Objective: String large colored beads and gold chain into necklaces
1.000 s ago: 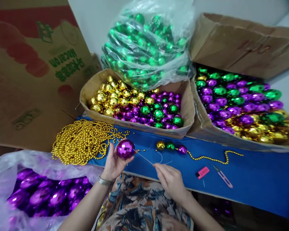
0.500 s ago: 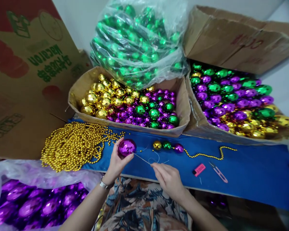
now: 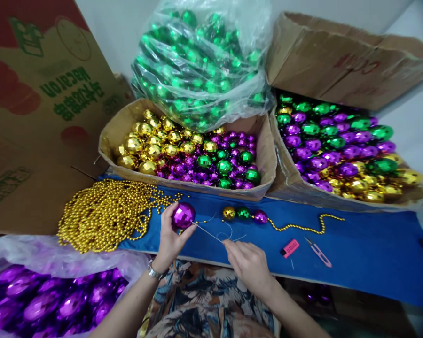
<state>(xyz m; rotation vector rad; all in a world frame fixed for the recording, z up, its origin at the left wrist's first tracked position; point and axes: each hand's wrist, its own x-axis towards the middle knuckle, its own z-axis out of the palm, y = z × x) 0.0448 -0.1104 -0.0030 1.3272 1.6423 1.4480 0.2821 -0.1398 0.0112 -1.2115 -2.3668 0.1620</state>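
Note:
Between the thumb and fingers of my left hand [image 3: 172, 241] is a large shiny purple ball [image 3: 183, 214]. My right hand [image 3: 250, 266] pinches a thin, needle-like rod [image 3: 208, 231], whose far end meets the lower right side of the ball. Whether the tip is inside the ball I cannot tell. Fine clear thread [image 3: 231, 229] loops just above my right fingers. Beyond it lies a strand with a gold ball [image 3: 229, 213], a green ball [image 3: 243, 212], a purple ball [image 3: 260, 217] and a tail of small gold beads [image 3: 296, 229].
Gold bead strings [image 3: 102, 216] are heaped at left. A cardboard box [image 3: 193, 184] of mixed balls stands behind, under a bag of green balls [image 3: 200, 70]. Another full box [image 3: 338, 205] is at right. Pink thread snips [image 3: 319, 252] and a pink lighter-like object [image 3: 289, 249] lie on the blue cloth [image 3: 373, 258].
The whole view has shifted very slightly. Both hands keep nearly the same pose, with the purple ball and the needle-like rod still held.

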